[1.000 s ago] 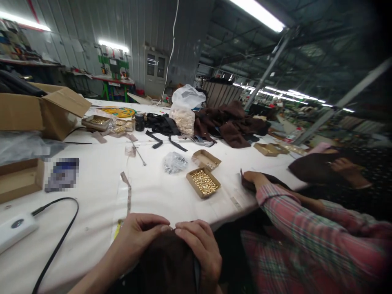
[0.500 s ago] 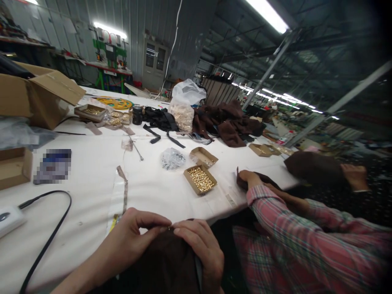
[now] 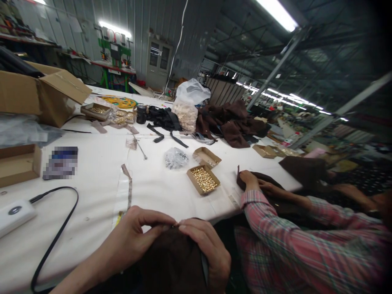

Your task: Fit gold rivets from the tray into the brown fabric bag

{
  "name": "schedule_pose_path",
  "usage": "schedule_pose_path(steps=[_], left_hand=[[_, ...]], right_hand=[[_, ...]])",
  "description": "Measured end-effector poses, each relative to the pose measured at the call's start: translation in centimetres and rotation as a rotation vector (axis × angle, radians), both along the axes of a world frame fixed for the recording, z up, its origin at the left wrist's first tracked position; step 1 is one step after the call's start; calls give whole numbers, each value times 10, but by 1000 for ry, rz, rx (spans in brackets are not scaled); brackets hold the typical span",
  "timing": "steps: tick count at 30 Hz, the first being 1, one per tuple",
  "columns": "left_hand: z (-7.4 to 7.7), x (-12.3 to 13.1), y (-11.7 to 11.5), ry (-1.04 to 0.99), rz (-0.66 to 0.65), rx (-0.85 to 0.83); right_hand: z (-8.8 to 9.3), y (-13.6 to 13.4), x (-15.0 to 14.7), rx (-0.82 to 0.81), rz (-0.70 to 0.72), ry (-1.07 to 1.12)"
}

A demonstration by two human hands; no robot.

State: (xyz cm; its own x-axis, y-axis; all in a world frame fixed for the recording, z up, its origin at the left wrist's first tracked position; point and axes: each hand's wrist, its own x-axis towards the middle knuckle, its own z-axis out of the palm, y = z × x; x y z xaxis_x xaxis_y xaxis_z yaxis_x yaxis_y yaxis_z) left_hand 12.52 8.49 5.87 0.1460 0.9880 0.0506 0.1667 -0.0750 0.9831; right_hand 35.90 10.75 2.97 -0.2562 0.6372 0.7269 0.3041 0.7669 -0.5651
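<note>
Gripping brown cloth (image 3: 173, 259) by its edge, my left hand (image 3: 137, 232) and right hand (image 3: 210, 249) were close together — small gold pieces (image 3: 204, 179) lay boxed beyond.

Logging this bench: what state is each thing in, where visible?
Brown cloth: held by left hand and right hand
Gold-piece box: open, holding many pieces
Box behind it: open, few pieces inside
Small clear bag: crumpled
Large cardboard box: flap open
Brown cloth heap: crumpled
White device: black cable attached
</note>
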Motion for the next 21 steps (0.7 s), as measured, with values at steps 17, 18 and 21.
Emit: schedule_pose_path(steps=[17,18,21], left_hand=[[-31,-29,-22,90,10,-34],[-37,-29,-25,88,50,-29],[-42,-25,-34,71,151,-4]], right_hand=[[17,3,0,36,51,-155],[18,3,-1,36,44,-167],[19,2,-4,46,2,-88]])
